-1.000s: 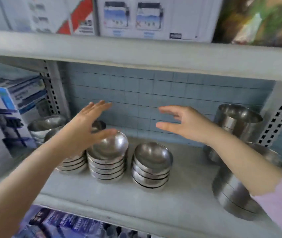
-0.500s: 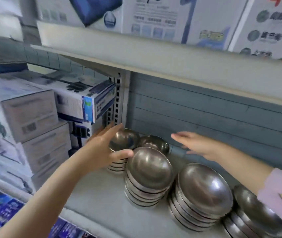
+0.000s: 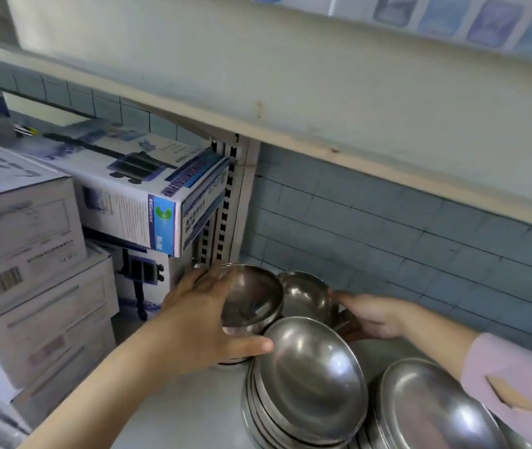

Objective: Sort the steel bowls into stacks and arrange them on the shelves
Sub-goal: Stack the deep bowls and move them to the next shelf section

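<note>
Several stacks of steel bowls stand on the grey shelf (image 3: 193, 413). My left hand (image 3: 203, 322) wraps around the far-left stack (image 3: 251, 296), thumb on its near side and fingers over its left rim. My right hand (image 3: 368, 315) rests against the right side of the small stack (image 3: 305, 294) at the back by the wall. A wider stack (image 3: 313, 371) stands nearer to me, and another stack (image 3: 426, 409) sits at the lower right, partly behind my pink sleeve.
Cardboard boxes (image 3: 148, 196) fill the bay to the left, beyond the perforated upright post (image 3: 225, 202). A blue tiled wall (image 3: 387, 228) closes the back. The upper shelf board (image 3: 258, 92) hangs low overhead.
The view swung left and closer. My left hand closed around the far-left stack, and my right hand came down against the small back stack.
</note>
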Available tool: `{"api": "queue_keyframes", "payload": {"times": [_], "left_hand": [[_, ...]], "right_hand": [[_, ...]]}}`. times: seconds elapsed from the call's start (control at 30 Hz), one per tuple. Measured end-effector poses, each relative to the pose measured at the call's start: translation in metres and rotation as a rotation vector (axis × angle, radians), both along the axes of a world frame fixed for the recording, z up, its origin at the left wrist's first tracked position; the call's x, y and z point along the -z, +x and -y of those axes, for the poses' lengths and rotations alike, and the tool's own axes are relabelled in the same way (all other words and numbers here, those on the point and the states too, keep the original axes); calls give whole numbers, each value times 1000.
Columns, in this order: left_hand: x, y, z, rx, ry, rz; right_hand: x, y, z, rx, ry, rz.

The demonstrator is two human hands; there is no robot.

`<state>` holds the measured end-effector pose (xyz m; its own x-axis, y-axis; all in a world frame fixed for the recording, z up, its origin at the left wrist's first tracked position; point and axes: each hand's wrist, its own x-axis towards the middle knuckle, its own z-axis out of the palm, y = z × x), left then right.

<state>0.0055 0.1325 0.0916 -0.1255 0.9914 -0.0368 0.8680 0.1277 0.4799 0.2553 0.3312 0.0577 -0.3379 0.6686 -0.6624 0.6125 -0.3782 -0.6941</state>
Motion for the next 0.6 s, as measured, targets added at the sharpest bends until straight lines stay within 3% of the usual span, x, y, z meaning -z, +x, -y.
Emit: {"api": "queue_keyframes", "payload": {"times": [0.33,0.6], "left_hand": [[-9,2,2,41,-11,0],[-35,44,11,20,62,-50]], "right_hand": [[-26,17,5,-25,110,-139],[-96,86,74,219,327,-394]]}}
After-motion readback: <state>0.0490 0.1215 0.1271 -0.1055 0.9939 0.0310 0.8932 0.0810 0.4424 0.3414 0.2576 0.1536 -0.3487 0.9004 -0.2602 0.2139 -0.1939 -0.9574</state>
